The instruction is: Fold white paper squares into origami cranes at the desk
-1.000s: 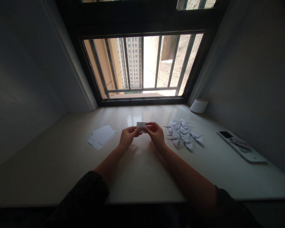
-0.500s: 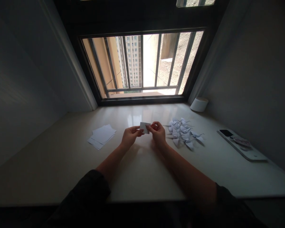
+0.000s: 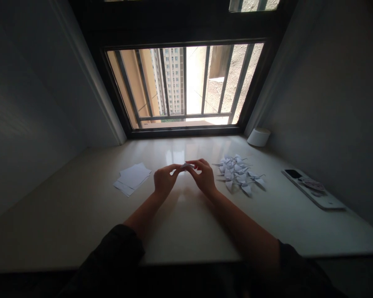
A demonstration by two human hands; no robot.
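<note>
A small piece of folded white paper (image 3: 185, 165) is pinched between my two hands above the pale sill, seen nearly edge-on. My left hand (image 3: 165, 179) grips its left side with thumb and forefinger. On the other side, my right hand (image 3: 203, 176) holds it, thumb below and fingers curled over the top. Fingers cover part of the paper, so its exact folds cannot be made out. To the right of my right hand lies a cluster of several folded paper cranes (image 3: 236, 169). A loose stack of white paper sheets (image 3: 134, 177) rests left of my left hand.
A white phone (image 3: 313, 190) with a round attachment on its back lies at the right by the wall. Near the window's right corner stands a white rounded object (image 3: 259, 137). The barred window (image 3: 185, 87) closes off the back of the sill (image 3: 186, 231).
The paper has turned from showing its flat square face to nearly edge-on. Both hands have shifted their grip, with the left wrist moved slightly left.
</note>
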